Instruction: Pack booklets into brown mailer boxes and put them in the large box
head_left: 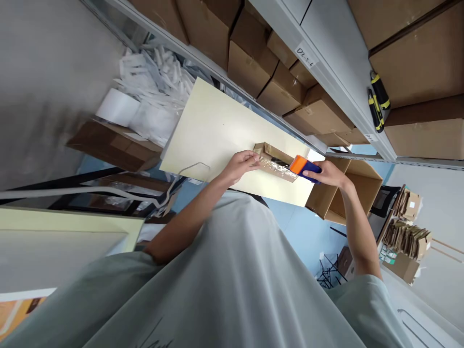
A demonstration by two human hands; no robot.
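A long, narrow cardboard box point(276, 157) lies on the cream tabletop point(213, 128), with shiny clear tape point(276, 167) along its near side. At the box's left end, my left hand point(242, 166) is closed, fingertips on the corner where the tape starts. My right hand point(328, 173) is wrapped round an orange and dark blue tape dispenser point(300, 165), whose orange end is against the right part of the box. Whether the left fingers pinch the tape as well, I cannot tell.
An open cardboard carton point(357, 186) stands past the table's right end. Shelves with brown boxes point(282, 89) run along the far side, and two yellow-black utility knives point(377, 101) lie on a ledge. White packing material point(155, 87) is heaped at the left.
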